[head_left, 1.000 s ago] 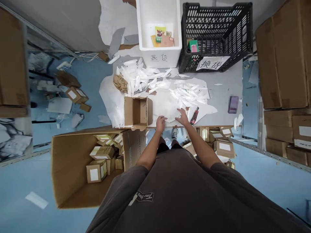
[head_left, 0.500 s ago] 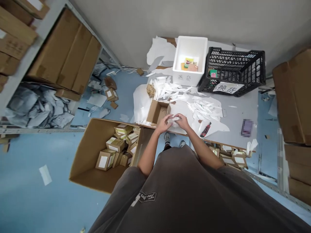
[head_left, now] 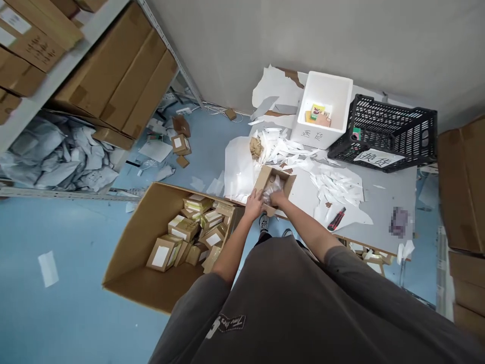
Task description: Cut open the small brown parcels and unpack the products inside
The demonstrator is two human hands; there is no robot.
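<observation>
A small open cardboard box (head_left: 262, 177) stands at the near edge of the table, its flaps raised. My left hand (head_left: 254, 204) grips its left wall with the fingers over the side. Inside the box lies a crumpled clear plastic bundle (head_left: 271, 188); what it wraps cannot be made out. My right hand (head_left: 279, 198) reaches into the box from the right, closed on the bundle, with its fingertips partly hidden. To the right, a red and black utility knife (head_left: 337, 219) rests on white paper.
White strips (head_left: 337, 186) litter the table (head_left: 382, 202). Behind them stand a white foam box (head_left: 322, 134) and a black crate (head_left: 394, 136). A large carton (head_left: 129, 263) holding several small taped boxes is at my left. Shelving (head_left: 76, 55) with cartons rises at far left.
The plastic bundle, held between both hands above the table edge, has gone into the small box. My left hand has moved onto the box wall. The view has shifted left.
</observation>
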